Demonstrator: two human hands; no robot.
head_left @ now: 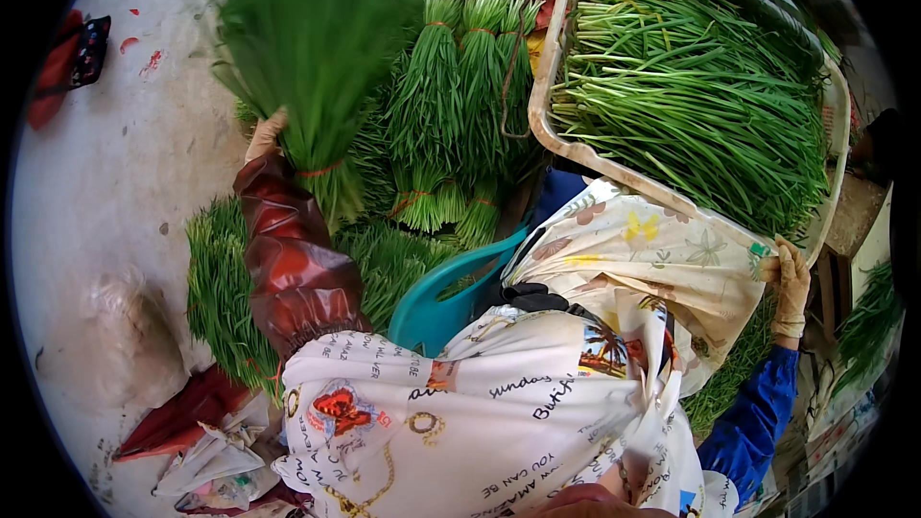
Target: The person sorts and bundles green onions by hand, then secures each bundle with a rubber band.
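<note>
Green leafy bundle [307, 67] in the left hand [267, 134], mostly above it.

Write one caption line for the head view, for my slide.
Left hand holding a red-banded green bunch; right fingers at the corner of a pale crate of green stalks.

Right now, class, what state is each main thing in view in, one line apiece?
Held green bunch: tied, leaf ends blurred
Left hand: closed around that bunch
Crate: open, filled
Crate's stems: loose, no ties visible
Right hand: at crate's corner, grip unclear
Bunches beside crate: tied
Clear plastic bag: crumpled
</note>
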